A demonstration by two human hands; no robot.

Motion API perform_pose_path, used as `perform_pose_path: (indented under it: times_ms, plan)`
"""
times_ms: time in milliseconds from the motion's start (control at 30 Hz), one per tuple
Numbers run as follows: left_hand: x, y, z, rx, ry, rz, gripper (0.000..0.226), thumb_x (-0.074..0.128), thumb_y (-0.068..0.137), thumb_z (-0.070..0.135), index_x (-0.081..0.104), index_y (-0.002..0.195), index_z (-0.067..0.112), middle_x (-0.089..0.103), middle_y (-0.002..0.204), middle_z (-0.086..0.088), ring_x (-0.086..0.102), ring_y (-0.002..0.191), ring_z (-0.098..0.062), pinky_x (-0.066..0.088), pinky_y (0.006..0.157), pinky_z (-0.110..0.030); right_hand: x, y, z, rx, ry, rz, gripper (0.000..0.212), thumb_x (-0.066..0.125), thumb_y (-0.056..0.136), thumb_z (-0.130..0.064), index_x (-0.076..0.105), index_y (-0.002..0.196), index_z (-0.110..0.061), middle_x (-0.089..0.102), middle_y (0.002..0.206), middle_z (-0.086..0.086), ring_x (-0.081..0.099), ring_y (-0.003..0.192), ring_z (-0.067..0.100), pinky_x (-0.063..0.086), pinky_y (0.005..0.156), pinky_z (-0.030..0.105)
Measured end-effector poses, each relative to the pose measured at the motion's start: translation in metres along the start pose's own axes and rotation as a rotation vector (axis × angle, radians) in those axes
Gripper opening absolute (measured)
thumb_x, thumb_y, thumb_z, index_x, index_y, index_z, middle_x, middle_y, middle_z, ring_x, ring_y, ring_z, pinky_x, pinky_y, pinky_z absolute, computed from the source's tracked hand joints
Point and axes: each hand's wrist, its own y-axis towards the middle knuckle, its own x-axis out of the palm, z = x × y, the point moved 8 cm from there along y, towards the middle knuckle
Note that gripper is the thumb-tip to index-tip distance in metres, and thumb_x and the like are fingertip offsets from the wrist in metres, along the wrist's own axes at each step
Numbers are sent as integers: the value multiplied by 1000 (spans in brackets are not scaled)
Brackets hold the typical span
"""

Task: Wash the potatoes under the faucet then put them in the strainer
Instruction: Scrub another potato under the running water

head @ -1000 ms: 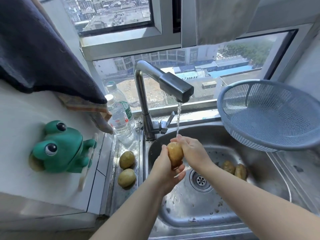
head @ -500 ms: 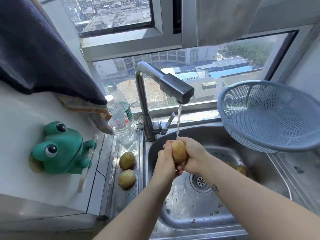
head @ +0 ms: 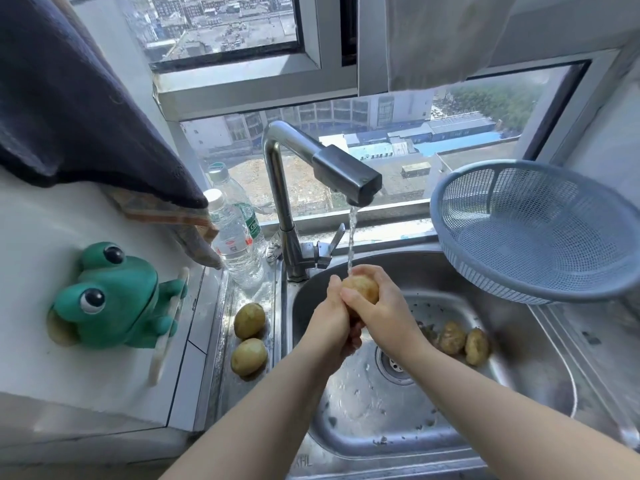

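Steel sink [head: 363, 410] holds two potatoes [head: 452, 337]; left hand [head: 332, 323], right hand [head: 384, 306]: grip curled round third potato [head: 362, 287] under faucet [head: 346, 176].

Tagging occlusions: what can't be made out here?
Head view:
- Lower part of the small brown potato: hidden by the left hand and right hand.
- Label text on the clear plastic bottles: too small.
- Right rim of the blue mesh plastic strainer: cut by frame edge.
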Motion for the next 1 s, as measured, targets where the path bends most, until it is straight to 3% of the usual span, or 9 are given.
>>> perform_pose_path:
  times_ms: [133, 300, 400, 500, 567, 667, 800, 900, 1000]
  plan:
    - [6, -3, 17, 331, 245, 26, 58, 18, 100, 54, 58, 81, 16, 44, 43, 9, 38, 42, -8, 31, 43, -24, -6, 4, 11, 160, 288, 245, 3, 67, 84, -22, 67, 86, -19, 68, 81, 2, 66, 77, 17, 53, 56, 28]
    - [1, 3, 18, 539, 416, 69, 81, 16, 87, 76, 57, 92, 6, 50, 62, 5, 45, 50, -7, 33, 48, -23, 0, 5, 21, 369, 611, 257, 25, 50, 95, -23, 69, 81, -14, 67, 74, 2, 62, 65, 13, 50, 53, 27]
    - [0, -1, 18, 495, 291, -3, 63, 21, 96, 62, 56, 103, 10, 49, 64, 1, 43, 49, -6, 37, 49, -21, 4, 8, 26, 433, 728, 179, 21, 43, 97, -19, 63, 103, -17, 72, 90, 6, 67, 79, 21, 53, 61, 30]
    - [3, -2, 7, 223, 106, -113, 41, 22, 102, 47, 47, 112, 16, 56, 78, -8, 50, 53, -10, 41, 50, -23, 6, 9, 29, 418, 668, 116, 28, 37, 100, -18, 51, 123, -24, 69, 102, 9, 66, 93, 26, 55, 69, 36]
    - [7, -3, 7, 194, 151, -153, 40, 24, 101, 49, 44, 116, 18, 57, 89, -9, 55, 55, -11, 42, 50, -23, 2, 9, 30, 394, 624, 131, 27, 39, 100, -21, 54, 123, -25, 69, 100, 7, 66, 90, 24, 55, 68, 34]
    - [16, -10, 11, 317, 382, -210, 42, 32, 99, 52, 31, 123, 18, 57, 91, -3, 57, 63, -11, 42, 52, -23, -3, 9, 35, 419, 662, 189, 22, 50, 96, -22, 58, 117, -22, 71, 91, 4, 67, 78, 22, 53, 63, 32]
    - [17, -11, 14, 344, 515, -283, 42, 47, 98, 36, 23, 127, 18, 56, 82, 0, 56, 65, -9, 43, 53, -21, 1, 6, 40, 533, 661, 127, 34, 61, 89, -28, 59, 117, -9, 66, 95, 8, 61, 61, 22, 43, 40, 24]
    - [16, -11, 18, 357, 630, -324, 47, 55, 96, 26, 19, 126, 24, 56, 82, -1, 57, 67, -8, 46, 55, -19, 3, 7, 42, 602, 696, 66, 35, 70, 82, -30, 63, 106, -6, 63, 95, 12, 63, 65, 25, 52, 50, 32]
    - [12, -8, 20, 343, 599, -356, 50, 58, 95, 23, 22, 130, 21, 58, 85, -4, 60, 70, -10, 49, 60, -23, 4, 12, 36, 549, 715, -1, 30, 68, 84, -31, 63, 99, -5, 64, 88, 10, 63, 71, 23, 55, 66, 38]
